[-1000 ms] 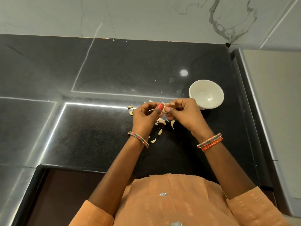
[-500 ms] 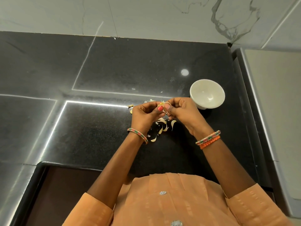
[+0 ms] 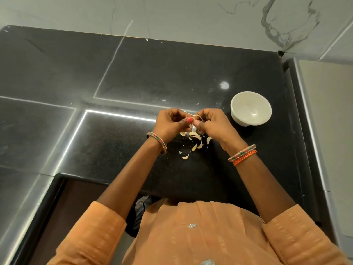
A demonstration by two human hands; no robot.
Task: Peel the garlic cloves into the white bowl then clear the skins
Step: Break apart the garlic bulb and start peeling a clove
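Over the black counter (image 3: pixel 118 150) my left hand (image 3: pixel 172 124) and my right hand (image 3: pixel 212 123) meet, fingertips together, pinching a small garlic clove (image 3: pixel 194 123) between them. A thin curl of skin (image 3: pixel 197 117) sticks up from the clove. Most of the clove is hidden by my fingers. Pale garlic skins (image 3: pixel 195 142) lie scattered on the counter just below my hands. The white bowl (image 3: pixel 250 108) stands to the right of my right hand, upright, and its inside looks bare.
A marble wall (image 3: pixel 172 16) runs along the back of the counter. A pale raised surface with a metal edge (image 3: pixel 313 131) borders the counter on the right. The counter's front edge (image 3: pixel 63 176) steps back at the lower left.
My hands stay together on the clove while the fingers work at it; a strip of skin now curls up above my fingertips. The view has shifted slightly.
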